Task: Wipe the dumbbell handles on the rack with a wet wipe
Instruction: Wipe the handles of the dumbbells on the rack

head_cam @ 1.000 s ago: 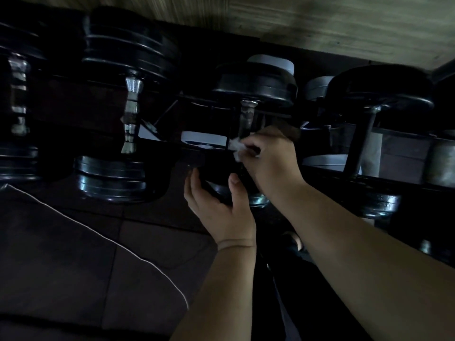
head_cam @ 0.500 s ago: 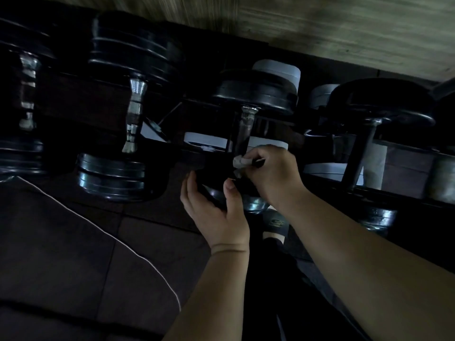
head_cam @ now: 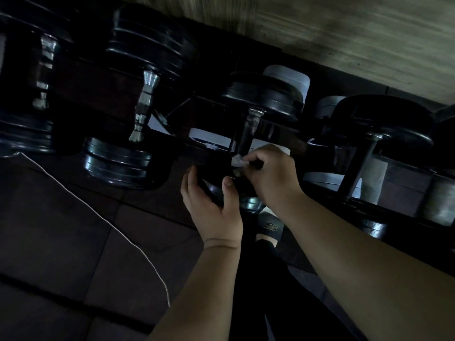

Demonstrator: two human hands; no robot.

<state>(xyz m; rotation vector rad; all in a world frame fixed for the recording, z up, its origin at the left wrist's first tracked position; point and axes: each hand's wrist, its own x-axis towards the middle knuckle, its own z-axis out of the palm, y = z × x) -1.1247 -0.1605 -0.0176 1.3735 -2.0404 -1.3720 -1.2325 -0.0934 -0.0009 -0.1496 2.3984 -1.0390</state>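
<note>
A row of black dumbbells lies on a dark rack in dim light. The middle dumbbell has a shiny metal handle [head_cam: 251, 129] between a far black head [head_cam: 266, 99] and a near head. My right hand [head_cam: 270, 175] pinches a small white wet wipe [head_cam: 238, 161] against the lower end of that handle. My left hand [head_cam: 211, 205] cups the near head [head_cam: 216, 178] of the same dumbbell, thumb and fingers around its dark rim. The near end of the handle is hidden behind my hands.
A larger dumbbell with a chrome handle [head_cam: 145, 104] lies to the left, another [head_cam: 43, 72] at the far left, and one with a dark handle [head_cam: 362, 166] to the right. A thin white cord [head_cam: 98, 217] crosses the dark tiled floor. My shoe [head_cam: 269, 226] shows below the rack.
My right hand with the wipe has slid down the middle handle toward the near head. My left hand keeps its hold on that head. The view has shifted slightly.
</note>
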